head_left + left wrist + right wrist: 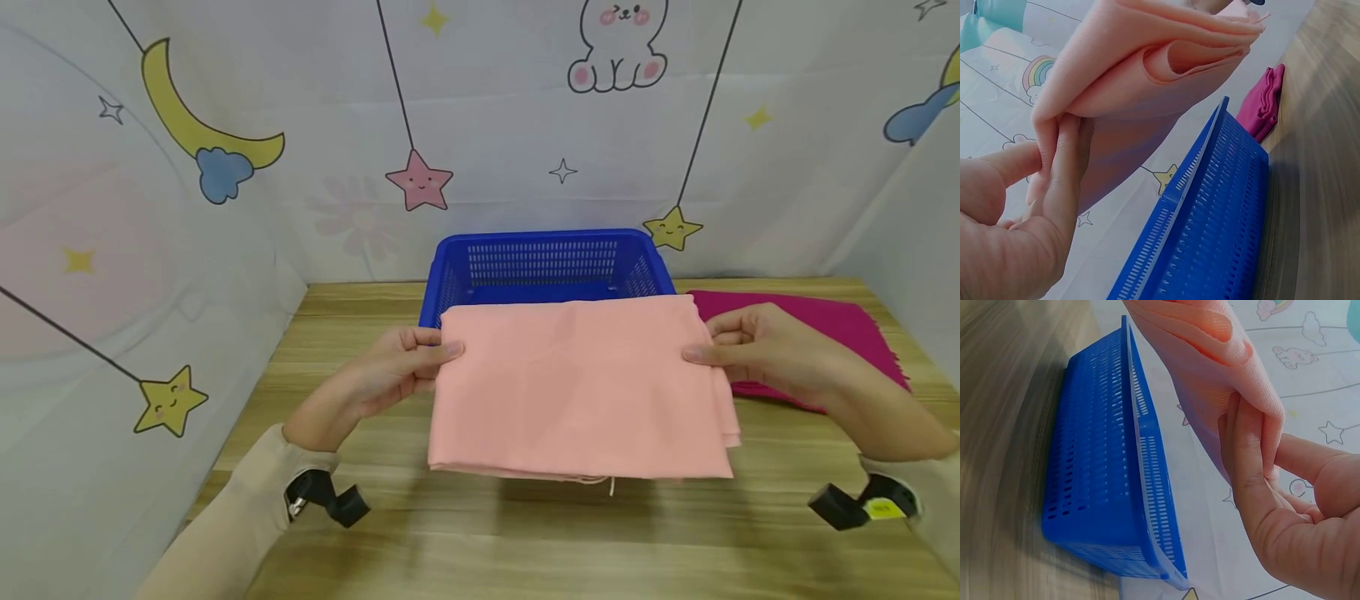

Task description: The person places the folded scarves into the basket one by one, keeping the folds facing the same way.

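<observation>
A folded pink cloth (pixel 577 387) is held up between both hands, in front of the blue basket (pixel 555 292), and covers the basket's near side in the head view. My left hand (pixel 390 367) pinches its upper left corner, thumb on the near face and fingers behind. At the upper right edge, my right hand (pixel 765 346) pinches it the same way. Both wrist views show several folded layers of the cloth (pixel 1147 69) stacked together at its ends. A loose thread hangs from the lower edge.
A folded magenta cloth (pixel 810 325) lies on the wooden table (pixel 360 500), to the right of the basket and partly behind my right hand. White printed fabric (pixel 495 108) with stars and a moon hangs behind and on both sides of the table.
</observation>
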`<state>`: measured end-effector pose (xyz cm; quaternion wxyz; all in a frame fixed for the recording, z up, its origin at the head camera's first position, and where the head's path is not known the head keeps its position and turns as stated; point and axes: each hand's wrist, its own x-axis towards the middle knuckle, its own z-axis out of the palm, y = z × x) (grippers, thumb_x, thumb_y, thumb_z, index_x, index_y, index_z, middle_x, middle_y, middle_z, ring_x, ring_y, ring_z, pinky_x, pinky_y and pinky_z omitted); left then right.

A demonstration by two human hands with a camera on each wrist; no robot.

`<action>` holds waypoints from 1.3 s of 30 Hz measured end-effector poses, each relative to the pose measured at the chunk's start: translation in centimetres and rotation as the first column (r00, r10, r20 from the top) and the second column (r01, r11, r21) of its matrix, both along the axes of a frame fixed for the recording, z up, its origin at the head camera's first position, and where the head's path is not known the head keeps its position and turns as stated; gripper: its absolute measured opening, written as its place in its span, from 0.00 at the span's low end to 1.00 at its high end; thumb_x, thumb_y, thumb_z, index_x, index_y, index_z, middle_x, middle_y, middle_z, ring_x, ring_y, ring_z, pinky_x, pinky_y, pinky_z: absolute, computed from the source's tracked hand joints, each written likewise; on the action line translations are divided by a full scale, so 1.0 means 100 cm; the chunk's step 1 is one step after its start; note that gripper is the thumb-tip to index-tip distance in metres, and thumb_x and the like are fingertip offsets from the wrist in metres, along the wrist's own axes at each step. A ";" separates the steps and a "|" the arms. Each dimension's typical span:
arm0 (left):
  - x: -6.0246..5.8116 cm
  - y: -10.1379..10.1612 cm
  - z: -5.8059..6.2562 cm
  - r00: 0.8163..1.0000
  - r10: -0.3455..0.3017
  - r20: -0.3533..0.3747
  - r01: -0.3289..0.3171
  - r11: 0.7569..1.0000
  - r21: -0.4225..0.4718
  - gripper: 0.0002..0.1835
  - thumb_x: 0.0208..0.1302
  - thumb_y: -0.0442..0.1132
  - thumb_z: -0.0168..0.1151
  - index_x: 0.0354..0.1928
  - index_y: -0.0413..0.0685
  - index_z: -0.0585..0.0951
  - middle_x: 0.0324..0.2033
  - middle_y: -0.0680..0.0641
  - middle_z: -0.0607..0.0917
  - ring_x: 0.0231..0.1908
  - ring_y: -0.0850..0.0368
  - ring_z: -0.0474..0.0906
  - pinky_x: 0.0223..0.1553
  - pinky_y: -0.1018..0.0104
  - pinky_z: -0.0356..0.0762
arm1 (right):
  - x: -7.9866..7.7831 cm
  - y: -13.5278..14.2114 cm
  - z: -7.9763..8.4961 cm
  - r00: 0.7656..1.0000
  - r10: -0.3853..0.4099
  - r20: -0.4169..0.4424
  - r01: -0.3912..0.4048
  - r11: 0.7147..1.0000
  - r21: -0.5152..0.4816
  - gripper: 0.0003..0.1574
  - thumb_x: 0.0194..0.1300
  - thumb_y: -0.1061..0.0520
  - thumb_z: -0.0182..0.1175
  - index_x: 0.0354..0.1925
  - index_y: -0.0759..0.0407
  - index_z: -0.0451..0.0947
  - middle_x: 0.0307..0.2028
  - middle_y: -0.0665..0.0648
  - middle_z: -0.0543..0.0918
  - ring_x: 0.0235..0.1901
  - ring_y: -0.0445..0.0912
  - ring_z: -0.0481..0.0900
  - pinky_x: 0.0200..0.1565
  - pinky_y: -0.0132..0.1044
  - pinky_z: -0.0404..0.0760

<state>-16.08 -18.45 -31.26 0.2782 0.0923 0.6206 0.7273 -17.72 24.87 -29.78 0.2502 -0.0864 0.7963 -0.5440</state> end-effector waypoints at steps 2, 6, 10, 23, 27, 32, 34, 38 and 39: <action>-0.001 0.000 0.001 1.000 -0.001 -0.005 0.001 1.000 -0.002 0.12 0.76 0.30 0.49 0.45 0.42 0.84 0.37 0.45 0.88 0.38 0.57 0.86 0.43 0.62 0.84 | -0.002 0.000 0.002 1.000 0.003 -0.005 -0.003 1.000 0.006 0.11 0.68 0.58 0.65 0.35 0.67 0.78 0.18 0.55 0.75 0.38 0.51 0.84 0.45 0.43 0.84; -0.005 0.000 0.003 1.000 0.003 -0.006 -0.003 1.000 0.002 0.12 0.77 0.31 0.49 0.45 0.42 0.84 0.38 0.45 0.88 0.39 0.56 0.86 0.44 0.61 0.83 | -0.008 -0.001 0.005 1.000 0.007 -0.016 -0.007 1.000 0.019 0.12 0.68 0.58 0.65 0.36 0.68 0.79 0.22 0.59 0.82 0.39 0.52 0.85 0.46 0.42 0.84; -0.010 0.001 0.003 1.000 0.027 0.003 -0.027 1.000 0.012 0.13 0.77 0.30 0.49 0.44 0.43 0.85 0.38 0.45 0.88 0.39 0.56 0.86 0.45 0.61 0.83 | -0.013 -0.001 0.006 1.000 0.008 -0.010 -0.008 1.000 0.025 0.14 0.70 0.58 0.64 0.44 0.71 0.79 0.32 0.63 0.87 0.41 0.51 0.86 0.47 0.40 0.84; -0.024 0.000 0.005 0.998 0.065 0.008 -0.066 0.998 0.024 0.15 0.77 0.30 0.48 0.40 0.43 0.86 0.36 0.45 0.88 0.37 0.57 0.86 0.43 0.64 0.83 | -0.035 -0.007 0.010 1.000 0.006 0.000 -0.006 0.999 -0.037 0.12 0.69 0.63 0.62 0.45 0.74 0.79 0.34 0.62 0.88 0.41 0.50 0.86 0.46 0.43 0.84; -0.027 0.000 0.006 0.998 0.063 0.003 -0.063 0.998 0.029 0.13 0.77 0.31 0.48 0.43 0.41 0.85 0.36 0.44 0.88 0.38 0.56 0.87 0.44 0.64 0.83 | -0.039 -0.007 0.010 1.000 0.015 0.005 -0.015 0.999 -0.045 0.11 0.70 0.63 0.62 0.45 0.72 0.80 0.34 0.61 0.88 0.40 0.50 0.86 0.46 0.43 0.84; -0.031 0.000 0.008 0.998 0.067 0.009 -0.067 0.997 0.030 0.13 0.77 0.31 0.49 0.43 0.41 0.84 0.36 0.44 0.88 0.38 0.57 0.86 0.44 0.64 0.83 | -0.045 -0.008 0.010 1.000 0.018 0.006 -0.018 0.999 -0.042 0.09 0.70 0.63 0.62 0.42 0.70 0.82 0.31 0.60 0.88 0.37 0.48 0.86 0.45 0.43 0.84; -0.032 0.000 0.009 0.997 0.074 0.015 -0.075 0.997 0.031 0.14 0.77 0.31 0.49 0.42 0.41 0.85 0.36 0.45 0.88 0.37 0.57 0.86 0.43 0.64 0.83 | -0.048 -0.009 0.011 1.000 0.025 -0.002 -0.025 0.999 -0.039 0.08 0.70 0.63 0.61 0.41 0.69 0.82 0.29 0.59 0.87 0.36 0.47 0.85 0.45 0.42 0.85; -0.037 0.001 0.009 0.996 0.084 0.017 -0.085 0.996 0.038 0.14 0.77 0.32 0.49 0.40 0.43 0.85 0.35 0.45 0.88 0.37 0.57 0.86 0.43 0.65 0.83 | -0.053 -0.009 0.013 0.999 0.042 -0.010 -0.043 0.998 -0.039 0.07 0.71 0.63 0.60 0.38 0.67 0.83 0.24 0.56 0.84 0.35 0.46 0.84 0.44 0.41 0.85; -0.038 0.001 0.009 0.996 0.089 0.018 -0.090 0.995 0.042 0.14 0.77 0.32 0.49 0.40 0.43 0.86 0.35 0.45 0.88 0.37 0.57 0.86 0.43 0.65 0.83 | -0.054 -0.009 0.013 0.999 0.043 -0.012 -0.044 0.998 -0.040 0.07 0.71 0.64 0.60 0.38 0.67 0.83 0.23 0.55 0.83 0.35 0.46 0.84 0.44 0.41 0.85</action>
